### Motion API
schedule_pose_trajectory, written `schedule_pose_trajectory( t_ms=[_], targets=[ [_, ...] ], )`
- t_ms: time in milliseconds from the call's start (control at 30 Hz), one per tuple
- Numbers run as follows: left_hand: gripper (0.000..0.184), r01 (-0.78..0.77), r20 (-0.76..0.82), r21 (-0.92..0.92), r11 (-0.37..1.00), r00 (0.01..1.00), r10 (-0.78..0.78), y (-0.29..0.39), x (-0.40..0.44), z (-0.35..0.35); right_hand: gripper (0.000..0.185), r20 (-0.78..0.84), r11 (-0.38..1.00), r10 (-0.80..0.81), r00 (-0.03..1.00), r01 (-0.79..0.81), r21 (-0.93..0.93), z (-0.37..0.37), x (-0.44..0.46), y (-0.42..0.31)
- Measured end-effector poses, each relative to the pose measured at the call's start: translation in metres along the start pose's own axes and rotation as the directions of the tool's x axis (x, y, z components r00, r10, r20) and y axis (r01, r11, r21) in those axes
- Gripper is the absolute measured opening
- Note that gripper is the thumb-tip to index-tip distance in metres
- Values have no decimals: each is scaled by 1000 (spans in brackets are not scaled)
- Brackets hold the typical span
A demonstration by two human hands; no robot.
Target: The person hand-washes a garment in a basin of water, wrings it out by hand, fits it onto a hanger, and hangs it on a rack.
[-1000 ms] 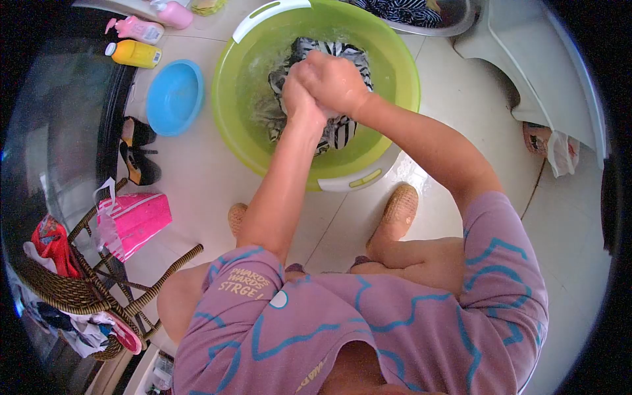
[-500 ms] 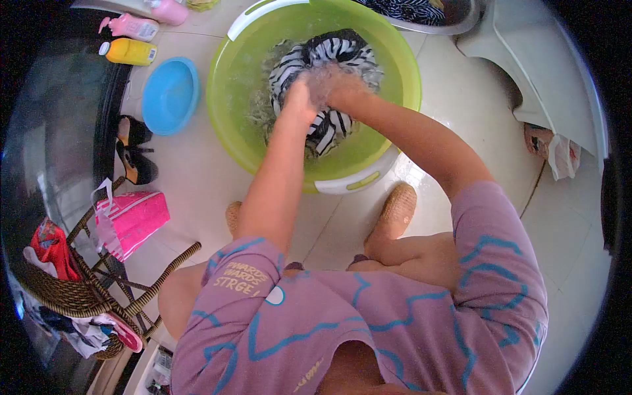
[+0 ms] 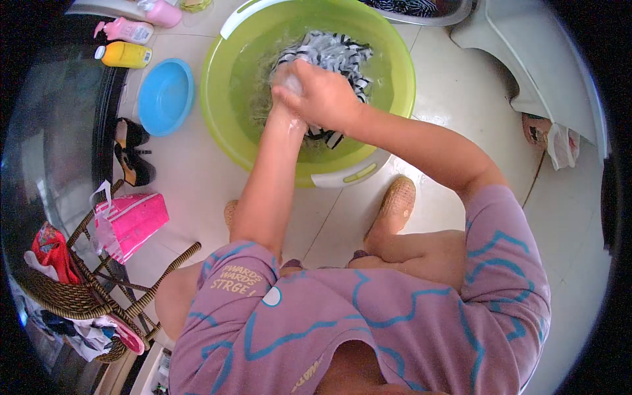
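A green basin with white handles holds water and a black-and-white striped cloth. Above the cloth my two hands are pressed together. My right hand is closed and wraps over my left hand, with something pale and whitish between them that I cannot make out. The fingers of my left hand are mostly hidden behind my right hand. The cloth lies in the water behind and below both hands.
Left of the basin are a blue bowl, a yellow bottle, pink bottles and black shoes. A pink bag stands by a wicker chair. A metal basin sits at the top; a pale grey structure is at right.
Half a second ago both hands were down in splashing water at the cloth; now they are raised and clasped above it. The cloth's folds have shifted.
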State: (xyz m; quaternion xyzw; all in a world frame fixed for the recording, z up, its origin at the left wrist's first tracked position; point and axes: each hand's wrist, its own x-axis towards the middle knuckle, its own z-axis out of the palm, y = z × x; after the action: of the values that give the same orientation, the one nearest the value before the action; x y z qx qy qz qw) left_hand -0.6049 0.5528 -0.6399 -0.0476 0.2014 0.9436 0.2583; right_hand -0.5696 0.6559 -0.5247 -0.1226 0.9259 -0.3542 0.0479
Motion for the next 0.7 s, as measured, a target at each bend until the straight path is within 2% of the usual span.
schedule_pose_trajectory(
  t_ms=[67,100,200,233,267,300,333,367,467,500,567,600,633,700],
  targets=[
    [27,-5,-100,209,978,995,27,0,3,-6,38,20,997,-8,1000,9,-71,-5,2,1],
    [24,31,-175,47,998,984,-22,-3,4,-3,38,29,994,-14,999,17,-107,-7,4,3],
    [25,-26,-170,427,904,979,109,-16,26,-36,33,117,977,-11,993,36,-208,-9,15,19],
    [26,-45,-220,458,888,962,162,-24,30,-52,41,163,967,-2,987,43,-252,-12,21,26],
    [31,-58,-269,491,869,939,215,-32,35,-68,40,126,954,24,992,15,-298,-11,27,35],
    [34,88,-479,437,895,865,149,-21,24,-26,38,90,939,49,995,-15,-342,-8,31,47],
    [37,218,-662,355,909,745,80,-10,13,11,37,50,922,69,996,-45,-384,-3,34,59],
    [42,232,-585,281,931,811,-26,-1,5,29,37,10,894,42,999,-33,-448,5,32,73],
    [39,291,-653,352,890,757,11,-1,7,25,36,67,783,-158,985,166,-599,27,8,87],
    [35,273,-604,296,915,796,-42,-6,15,-12,39,231,804,-6,973,142,-577,17,7,72],
    [31,249,-614,299,921,789,-14,-9,11,-7,38,266,757,-308,913,405,-512,61,25,131],
    [29,234,-615,303,924,788,2,-9,12,-5,37,273,700,-452,849,527,-481,76,32,153],
    [31,208,-596,275,939,803,-3,-9,14,-6,33,316,882,-97,944,229,-412,50,29,113],
    [33,172,-592,253,952,806,11,-8,15,-2,33,303,919,162,939,-31,-393,50,39,106]
  ],
)
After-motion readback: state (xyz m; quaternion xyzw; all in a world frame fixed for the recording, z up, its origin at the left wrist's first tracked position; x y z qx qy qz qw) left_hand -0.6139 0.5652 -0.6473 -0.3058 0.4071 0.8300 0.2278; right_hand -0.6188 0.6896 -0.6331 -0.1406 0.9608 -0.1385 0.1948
